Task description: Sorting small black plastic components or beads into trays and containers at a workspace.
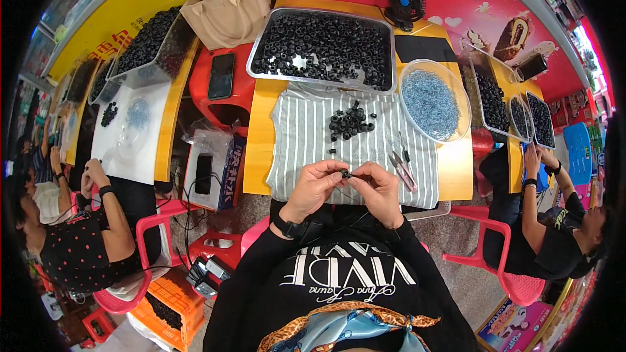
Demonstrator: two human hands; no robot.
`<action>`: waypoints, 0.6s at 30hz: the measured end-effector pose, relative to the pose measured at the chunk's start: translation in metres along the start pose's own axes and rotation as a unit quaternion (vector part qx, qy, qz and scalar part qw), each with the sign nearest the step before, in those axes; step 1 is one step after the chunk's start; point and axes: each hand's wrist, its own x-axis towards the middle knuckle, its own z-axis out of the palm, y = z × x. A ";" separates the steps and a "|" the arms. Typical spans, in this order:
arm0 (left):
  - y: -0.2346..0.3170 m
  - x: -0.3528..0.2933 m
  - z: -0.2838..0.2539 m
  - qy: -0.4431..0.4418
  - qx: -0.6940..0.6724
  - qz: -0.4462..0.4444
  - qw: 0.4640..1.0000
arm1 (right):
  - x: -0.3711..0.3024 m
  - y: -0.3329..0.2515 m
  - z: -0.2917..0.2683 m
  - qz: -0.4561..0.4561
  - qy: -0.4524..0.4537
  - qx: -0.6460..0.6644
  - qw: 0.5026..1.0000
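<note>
Both hands meet over the near part of a grey striped cloth (pixel 293 143). My left hand (pixel 309 190) pinches a small black ring-shaped part (pixel 344 173) between thumb and fingertips. Close against it, my right hand (pixel 377 190) is closed in a pinch; what its fingertips grip is too small to make out. Farther out on the cloth lies a loose pile of small black ring-shaped parts (pixel 352 122), with a single one (pixel 332 151) nearer my hands. Right of my right hand rests a pair of pink-handled snips or tweezers (pixel 404 175).
Beyond the cloth stands a clear tray (pixel 313 83) heaped with black parts. A round tub (pixel 468 120) of tiny bluish clear pieces stands to its right, near a black fan (pixel 405 5). A beige bag (pixel 228 13) and phone (pixel 221 76) are left. Other people sit at both sides.
</note>
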 end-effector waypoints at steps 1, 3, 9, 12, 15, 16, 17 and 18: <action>0.000 0.000 0.001 -0.003 0.006 0.001 1.000 | 0.000 0.002 -0.001 -0.001 0.000 -0.007 1.000; 0.000 0.000 0.001 -0.005 0.010 0.003 1.000 | 0.000 0.006 -0.001 -0.004 -0.004 -0.011 1.000; -0.001 0.001 0.000 -0.015 0.051 0.024 0.998 | 0.001 0.011 -0.001 -0.029 -0.014 -0.010 0.999; 0.000 0.000 0.000 -0.018 0.062 0.023 0.998 | 0.001 0.011 0.000 -0.029 -0.017 0.030 0.999; 0.000 -0.001 0.000 -0.027 0.051 0.026 0.998 | 0.002 0.009 0.002 -0.020 -0.024 0.073 0.997; 0.000 -0.001 0.000 -0.031 0.047 0.027 0.998 | 0.002 0.009 0.002 -0.015 -0.026 0.092 0.995; 0.000 -0.001 0.000 -0.036 0.042 0.029 0.998 | 0.002 0.010 0.001 -0.014 -0.028 0.092 0.995; 0.000 -0.001 0.000 -0.035 0.042 0.029 0.998 | 0.002 0.013 0.000 -0.011 -0.031 0.104 0.994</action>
